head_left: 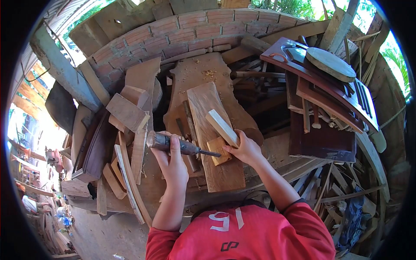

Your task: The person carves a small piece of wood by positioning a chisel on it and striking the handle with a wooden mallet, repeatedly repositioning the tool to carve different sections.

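Note:
My left hand [173, 158] is wrapped round the dark handle of a chisel [187, 147]. The metal blade points right, its tip at a small yellowish wood block [219, 151]. My right hand [245, 148] has its fingers closed on the lower end of a pale rectangular wood stick [223, 128], beside the block. Both the block and the stick are over a wide brown board [208, 97], which lies on a larger wooden slab [197, 67]. Left of the board lie long narrow tools [189, 119], partly hidden by my left hand.
Wood offcuts [125, 112] and curved strips [130, 182] are piled at the left. A dark red glossy panel [299, 54] with a round wooden disc [330, 64] on it stands at the right. Behind is a brick wall [195, 28]. Scrap wood [336, 186] lies at the lower right.

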Tool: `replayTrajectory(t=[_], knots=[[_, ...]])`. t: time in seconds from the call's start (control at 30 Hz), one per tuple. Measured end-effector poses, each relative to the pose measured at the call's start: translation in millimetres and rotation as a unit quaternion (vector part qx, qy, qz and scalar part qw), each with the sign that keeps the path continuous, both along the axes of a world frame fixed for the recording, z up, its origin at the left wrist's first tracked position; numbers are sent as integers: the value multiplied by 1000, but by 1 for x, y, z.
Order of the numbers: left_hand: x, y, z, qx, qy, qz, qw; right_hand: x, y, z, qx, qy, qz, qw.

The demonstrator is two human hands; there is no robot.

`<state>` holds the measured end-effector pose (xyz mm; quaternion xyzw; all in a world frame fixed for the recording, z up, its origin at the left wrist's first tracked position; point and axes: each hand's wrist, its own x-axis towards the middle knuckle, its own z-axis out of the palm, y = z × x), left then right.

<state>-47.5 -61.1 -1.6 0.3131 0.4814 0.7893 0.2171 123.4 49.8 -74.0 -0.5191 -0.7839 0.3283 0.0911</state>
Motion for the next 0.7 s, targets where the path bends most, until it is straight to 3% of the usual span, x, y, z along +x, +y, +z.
replayTrajectory(t=[0.23, 0.3, 0.63, 0.7], knots=[[9, 3, 5, 9, 20, -6, 1000, -1, 0, 0, -4, -8, 0, 1000], [9, 7, 2, -10, 118, 28, 993, 0, 0, -1, -3, -3, 1, 1000], [21, 41, 2, 104, 168, -15, 980, 0, 0, -2, -8, 1, -4, 1000], [26, 44, 7, 98, 140, -90, 981, 0, -1, 2, -10, -2, -8, 1000]])
